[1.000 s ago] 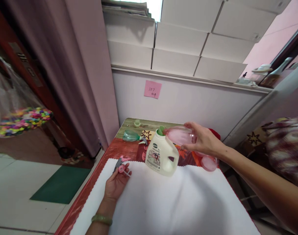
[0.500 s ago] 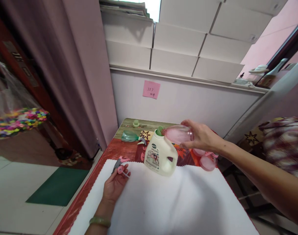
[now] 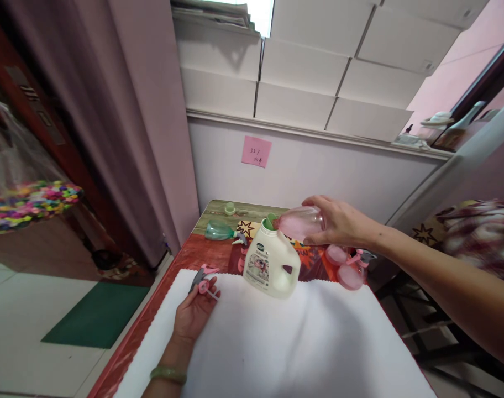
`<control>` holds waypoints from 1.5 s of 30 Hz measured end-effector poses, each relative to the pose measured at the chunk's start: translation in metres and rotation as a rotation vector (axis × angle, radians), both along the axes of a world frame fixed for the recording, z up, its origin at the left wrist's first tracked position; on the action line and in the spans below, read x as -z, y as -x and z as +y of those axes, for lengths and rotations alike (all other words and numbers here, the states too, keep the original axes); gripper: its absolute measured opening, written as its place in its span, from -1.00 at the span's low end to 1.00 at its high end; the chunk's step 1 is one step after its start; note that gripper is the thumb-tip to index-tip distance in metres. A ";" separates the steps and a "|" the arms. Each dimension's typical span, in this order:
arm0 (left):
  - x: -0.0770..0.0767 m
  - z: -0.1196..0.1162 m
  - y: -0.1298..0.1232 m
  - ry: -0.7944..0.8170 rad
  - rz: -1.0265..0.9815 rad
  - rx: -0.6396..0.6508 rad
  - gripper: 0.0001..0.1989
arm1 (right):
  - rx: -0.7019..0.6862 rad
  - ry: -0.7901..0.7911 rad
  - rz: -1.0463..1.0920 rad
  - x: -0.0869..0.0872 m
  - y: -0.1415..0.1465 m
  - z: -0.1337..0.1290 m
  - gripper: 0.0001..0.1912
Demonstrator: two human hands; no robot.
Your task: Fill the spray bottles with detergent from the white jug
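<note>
My right hand (image 3: 335, 221) grips the base end of a clear pink spray bottle (image 3: 298, 222), which is tilted with its neck at the mouth of a cream detergent jug (image 3: 272, 262). A green spout (image 3: 271, 221) shows in the jug's opening, and the bottle's mouth meets it there. The jug stands upright at the far edge of a white cloth (image 3: 252, 342). Over the cloth's left side, my left hand (image 3: 197, 312) is closed around a pink and grey spray nozzle (image 3: 202, 281) with a thin tube.
A green spray bottle (image 3: 219, 230) lies behind the jug at left, near a green cap (image 3: 229, 208). Pink spray bottles (image 3: 351, 275) stand at right. White boxes (image 3: 304, 69) line the ledge above. A person's plaid sleeve (image 3: 479, 243) is at far right.
My right hand has raised the pink bottle's base slightly, tilting it a little more toward the jug. My left hand stays nearly still with the nozzle.
</note>
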State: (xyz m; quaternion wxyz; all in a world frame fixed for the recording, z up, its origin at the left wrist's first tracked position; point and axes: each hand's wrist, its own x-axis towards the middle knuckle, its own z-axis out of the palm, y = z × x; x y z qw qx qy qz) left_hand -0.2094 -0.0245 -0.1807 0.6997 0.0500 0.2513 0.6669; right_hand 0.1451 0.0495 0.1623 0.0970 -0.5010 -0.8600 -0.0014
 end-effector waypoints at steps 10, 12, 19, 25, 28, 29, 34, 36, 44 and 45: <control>-0.004 -0.001 -0.003 0.035 0.018 -0.022 -0.64 | -0.008 0.047 -0.096 -0.020 0.010 0.010 -0.17; -0.002 -0.001 -0.003 0.031 0.009 -0.018 -0.65 | 0.002 0.066 -0.077 -0.024 0.012 0.013 -0.08; 0.004 0.000 0.002 -0.032 -0.043 0.019 -0.69 | -0.038 0.056 -0.027 -0.040 0.021 0.021 -0.21; 0.003 0.000 0.001 -0.021 -0.028 0.012 -0.68 | -0.027 0.038 -0.035 -0.048 0.030 0.029 -0.20; 0.001 0.000 0.000 -0.014 -0.020 0.007 -0.68 | -0.044 0.007 -0.029 -0.049 0.033 0.033 -0.21; 0.001 0.000 0.000 -0.015 -0.020 0.009 -0.68 | -0.052 -0.008 -0.035 -0.050 0.034 0.035 -0.22; 0.000 -0.001 0.000 -0.016 -0.021 0.021 -0.70 | -0.089 -0.056 -0.072 -0.051 0.038 0.041 -0.22; -0.001 -0.001 0.000 -0.008 -0.017 0.017 -0.69 | -0.100 -0.067 -0.078 -0.052 0.039 0.042 -0.18; 0.001 0.001 0.000 -0.006 -0.015 0.011 -0.70 | -0.070 -0.039 -0.059 -0.052 0.041 0.040 -0.07; 0.001 0.001 0.000 -0.006 -0.018 0.014 -0.70 | -0.068 -0.037 -0.054 -0.052 0.041 0.040 -0.06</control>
